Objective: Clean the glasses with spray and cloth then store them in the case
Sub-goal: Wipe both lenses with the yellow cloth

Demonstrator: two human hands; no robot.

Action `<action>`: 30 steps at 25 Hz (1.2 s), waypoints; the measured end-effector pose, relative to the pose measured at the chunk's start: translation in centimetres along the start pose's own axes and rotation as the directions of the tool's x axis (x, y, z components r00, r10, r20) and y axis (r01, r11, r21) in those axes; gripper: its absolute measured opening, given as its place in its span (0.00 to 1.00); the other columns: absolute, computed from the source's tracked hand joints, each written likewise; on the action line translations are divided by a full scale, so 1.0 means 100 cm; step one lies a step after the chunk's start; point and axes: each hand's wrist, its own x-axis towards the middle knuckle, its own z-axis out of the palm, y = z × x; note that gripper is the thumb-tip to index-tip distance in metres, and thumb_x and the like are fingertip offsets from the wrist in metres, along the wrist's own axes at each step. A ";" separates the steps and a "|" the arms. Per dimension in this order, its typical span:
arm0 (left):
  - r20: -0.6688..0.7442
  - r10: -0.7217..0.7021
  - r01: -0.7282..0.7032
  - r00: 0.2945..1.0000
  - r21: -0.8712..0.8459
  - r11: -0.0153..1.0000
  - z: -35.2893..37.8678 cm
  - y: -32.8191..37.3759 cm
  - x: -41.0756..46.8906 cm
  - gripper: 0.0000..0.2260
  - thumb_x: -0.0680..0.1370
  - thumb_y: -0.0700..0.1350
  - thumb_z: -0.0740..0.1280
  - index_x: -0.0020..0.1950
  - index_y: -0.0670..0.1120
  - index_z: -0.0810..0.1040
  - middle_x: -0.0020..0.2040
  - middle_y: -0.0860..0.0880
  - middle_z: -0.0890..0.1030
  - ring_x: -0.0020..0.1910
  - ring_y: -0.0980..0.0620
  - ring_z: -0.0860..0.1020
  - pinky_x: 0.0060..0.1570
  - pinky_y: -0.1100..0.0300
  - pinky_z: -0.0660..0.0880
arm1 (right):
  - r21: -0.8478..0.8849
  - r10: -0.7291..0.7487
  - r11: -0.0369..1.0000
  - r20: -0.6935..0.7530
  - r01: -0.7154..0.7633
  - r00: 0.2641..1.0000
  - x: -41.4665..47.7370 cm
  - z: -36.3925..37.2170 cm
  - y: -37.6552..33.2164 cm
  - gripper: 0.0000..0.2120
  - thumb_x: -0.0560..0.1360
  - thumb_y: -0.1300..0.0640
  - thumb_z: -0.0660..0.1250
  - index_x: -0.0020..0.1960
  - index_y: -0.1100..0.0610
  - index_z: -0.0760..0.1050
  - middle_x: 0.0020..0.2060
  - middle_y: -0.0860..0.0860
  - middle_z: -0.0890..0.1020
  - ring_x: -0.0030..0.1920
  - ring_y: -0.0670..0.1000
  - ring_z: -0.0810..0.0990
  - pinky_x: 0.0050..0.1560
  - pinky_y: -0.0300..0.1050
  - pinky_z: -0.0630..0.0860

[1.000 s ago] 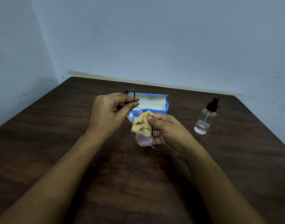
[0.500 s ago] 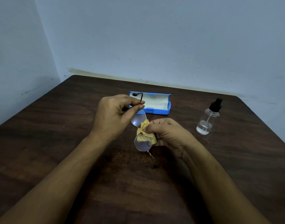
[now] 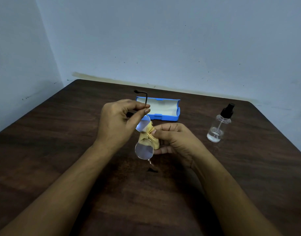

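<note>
Wiping, mid-frame: left hand [image 3: 119, 123] pinches the round wire-rimmed glasses [image 3: 144, 149] by a temple, right hand [image 3: 173, 140] pinches the yellow cloth [image 3: 154, 142] over the upper lens; lower lens likely next.

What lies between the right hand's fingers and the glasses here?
The yellow cloth: the right hand pinches it against the glasses near the bridge, while the left hand holds them by one arm. The head view shows it.
</note>
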 end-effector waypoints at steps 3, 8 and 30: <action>0.003 -0.056 0.056 0.998 -0.034 0.998 0.000 -0.002 -0.001 0.03 0.75 0.39 0.76 0.48 0.45 0.88 0.45 0.54 0.87 0.43 0.59 0.86 0.46 0.57 0.82 | 0.191 -0.057 0.978 -0.158 0.087 0.986 0.004 -0.005 -0.004 0.09 0.82 0.62 0.63 0.52 0.62 0.83 0.45 0.59 0.87 0.41 0.52 0.86 0.38 0.48 0.85; 0.037 -0.092 0.095 0.995 -0.071 0.993 0.006 -0.002 -0.003 0.03 0.74 0.39 0.76 0.47 0.45 0.88 0.45 0.54 0.87 0.44 0.60 0.85 0.47 0.56 0.83 | 0.193 -0.043 0.979 -0.110 0.064 0.993 0.008 -0.003 0.001 0.12 0.82 0.60 0.63 0.57 0.65 0.82 0.48 0.60 0.87 0.48 0.57 0.84 0.49 0.53 0.85; 0.115 -0.045 0.050 0.992 -0.044 0.998 0.012 0.003 -0.010 0.04 0.74 0.39 0.76 0.47 0.43 0.88 0.43 0.52 0.87 0.44 0.61 0.85 0.45 0.61 0.82 | -0.025 -0.008 1.000 -0.002 0.007 1.000 0.005 -0.013 0.001 0.02 0.73 0.64 0.74 0.46 0.60 0.83 0.41 0.58 0.87 0.39 0.53 0.85 0.42 0.45 0.82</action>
